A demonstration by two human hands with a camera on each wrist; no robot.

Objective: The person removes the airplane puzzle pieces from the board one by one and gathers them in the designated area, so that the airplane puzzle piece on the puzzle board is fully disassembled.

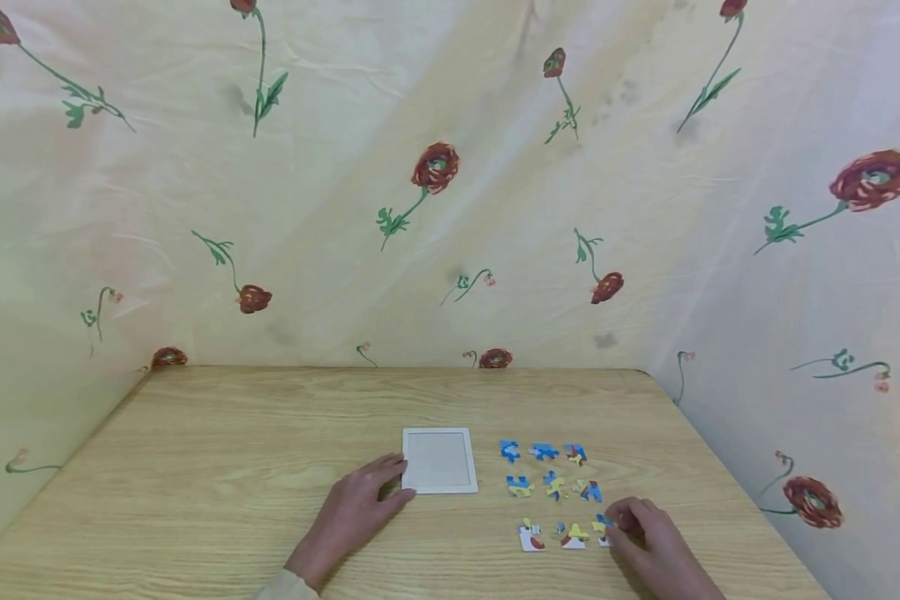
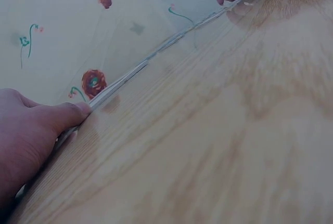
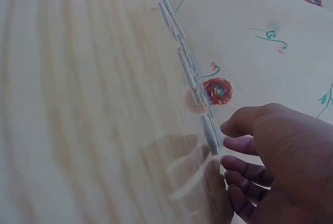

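A white square puzzle frame (image 1: 439, 431) with a pale inner panel lies flat on the table. My left hand (image 1: 360, 508) rests at its left edge, thumb and fingertips touching the border. Several jigsaw pieces lie apart in three rows to the right of the frame; the upper ones are mostly blue, and the nearest row has white, red and yellow. Beside the nearest row's rightmost jigsaw piece (image 1: 602, 527), my right hand (image 1: 648, 542) has loosely bent fingers. In the right wrist view its fingertips (image 3: 229, 125) are close to the piece's edge, with no pinch visible.
The light wooden table (image 1: 232, 433) meets a flower-patterned cloth (image 1: 330, 208) at the back and on both sides. Another piece, a white and red one (image 1: 531, 538), lies at the left end of the nearest row.
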